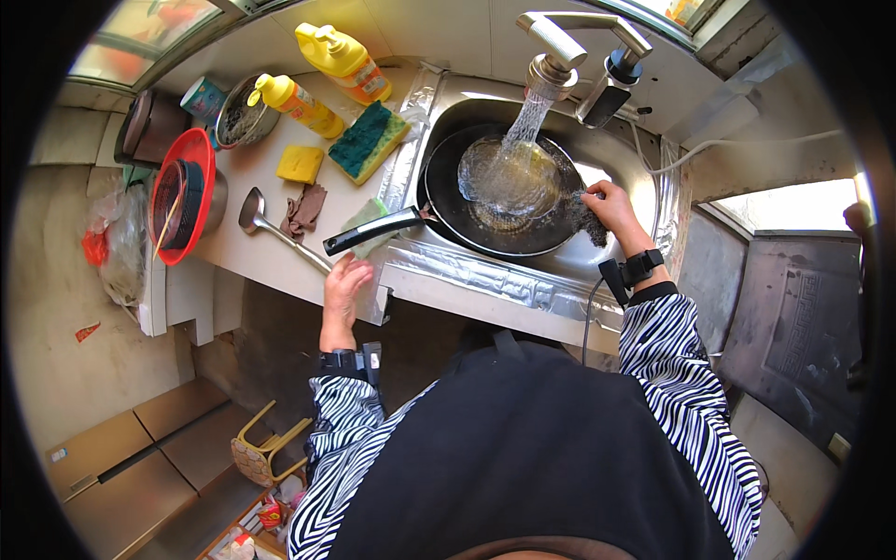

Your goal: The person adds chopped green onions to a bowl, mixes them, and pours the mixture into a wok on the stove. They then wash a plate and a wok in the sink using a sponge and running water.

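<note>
A black frying pan (521, 234) rests in the stainless steel sink (633, 157), its handle pointing left over the counter. Water runs from the faucet (553, 73) into the pan, which holds some water. My right hand (612, 210) grips a dark metal scouring pad (591, 224) at the pan's right rim. Just below the pan's handle, my left hand (345, 287) has its fingers apart and holds nothing; it is beside the handle of a metal ladle (269, 224). A pale green cloth (367, 238) lies partly under the pan handle.
Left on the counter are a green-topped sponge (367, 143), a yellow sponge (299, 164), a brown rag (304, 210), two yellow detergent bottles (353, 66) (301, 105), a metal bowl (245, 115) and a red basket (208, 203). A white hose (735, 142) runs right of the sink.
</note>
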Demonstrator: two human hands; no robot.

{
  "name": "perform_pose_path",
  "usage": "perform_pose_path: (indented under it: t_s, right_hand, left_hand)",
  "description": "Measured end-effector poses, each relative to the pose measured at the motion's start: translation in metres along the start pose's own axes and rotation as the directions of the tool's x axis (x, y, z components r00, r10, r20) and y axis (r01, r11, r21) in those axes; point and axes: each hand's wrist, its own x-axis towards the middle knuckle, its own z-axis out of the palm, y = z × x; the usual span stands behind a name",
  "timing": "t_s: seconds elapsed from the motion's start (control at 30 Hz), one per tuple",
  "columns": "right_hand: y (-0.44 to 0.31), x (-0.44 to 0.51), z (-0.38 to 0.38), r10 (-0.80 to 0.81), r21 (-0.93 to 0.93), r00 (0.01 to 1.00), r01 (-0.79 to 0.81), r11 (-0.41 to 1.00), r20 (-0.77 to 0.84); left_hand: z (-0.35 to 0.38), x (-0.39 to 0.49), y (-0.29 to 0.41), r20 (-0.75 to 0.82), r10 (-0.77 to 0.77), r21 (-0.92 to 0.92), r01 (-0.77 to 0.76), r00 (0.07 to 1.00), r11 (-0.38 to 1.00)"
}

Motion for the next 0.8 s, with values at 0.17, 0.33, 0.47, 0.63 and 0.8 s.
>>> perform_pose_path:
  t_s: [0.17,0.33,0.47,0.63,0.8]
  right_hand:
    - [0.017,-0.017,-0.011,0.045,0.119,0.995,-0.035,0.992,-0.088]
    - [0.033,-0.037,-0.019,0.065,0.174,0.993,-0.046,0.984,-0.103]
    - [0.042,-0.048,-0.025,0.085,0.17,0.985,-0.059,0.984,-0.149]
    - [0.052,-0.055,-0.036,0.1,0.186,0.977,-0.064,0.98,-0.191]
    - [0.067,-0.065,-0.047,0.117,0.302,0.967,-0.045,0.952,-0.225]
  left_hand:
    - [0.062,0.027,0.016,0.051,0.149,-0.68,-0.075,0.987,0.729]
    - [0.106,0.036,0.036,-0.033,0.255,-0.595,-0.224,0.966,0.772]
    - [0.161,0.01,0.072,0.054,0.561,-0.403,-0.496,0.826,0.769]
    - [0.257,-0.014,0.12,0.236,0.782,-0.381,-0.685,0.577,0.621]
    - [0.324,-0.037,0.144,0.308,0.853,-0.041,-0.89,0.422,0.455]
